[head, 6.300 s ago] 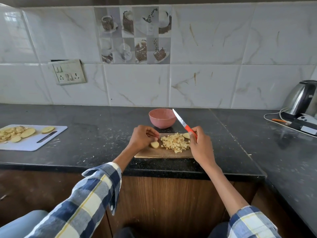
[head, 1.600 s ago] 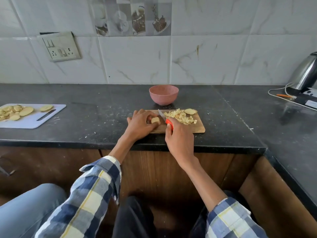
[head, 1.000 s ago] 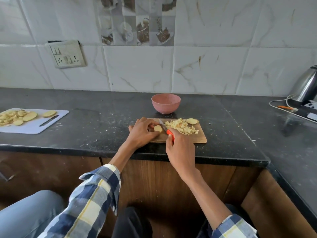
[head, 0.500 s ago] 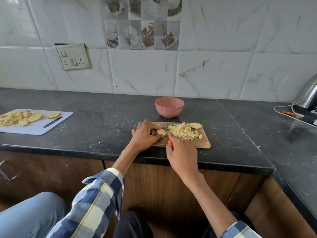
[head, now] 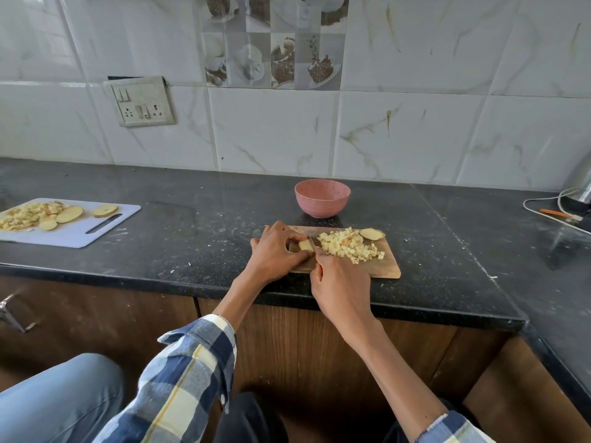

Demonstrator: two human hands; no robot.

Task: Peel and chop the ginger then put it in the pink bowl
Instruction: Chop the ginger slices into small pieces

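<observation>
Pinning pale ginger slice (head: 306, 245) on small wooden cutting board (head: 388, 266), left hand (head: 277, 251) curling round it. Right hand (head: 340, 287) gripping orange-handled knife (head: 311, 243), blade touching slice. Diced ginger pile (head: 347, 244) sitting beside; pink round bowl (head: 322, 197) standing behind board on black table (head: 192, 235).

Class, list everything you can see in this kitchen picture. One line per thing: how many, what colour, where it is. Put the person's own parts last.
pink bowl: one, pink, on the counter behind the wooden board.
wooden board: one, brown, near the counter's front edge.
chopped ginger: one pile, pale yellow, mid-board.
ginger slice: one, yellowish, board's far right corner.
ginger piece: one, yellowish, under the left fingers.
knife: one, red handle, blade at the ginger piece.
white board: one, far left, carrying yellowish slices and bits.
socket plate: one, off-white, on the wall tiles.
kettle: one, metal, right edge, partly cut off.
cable: one, white, beside the kettle.
left hand: holds the ginger piece.
right hand: grips the knife.
</observation>
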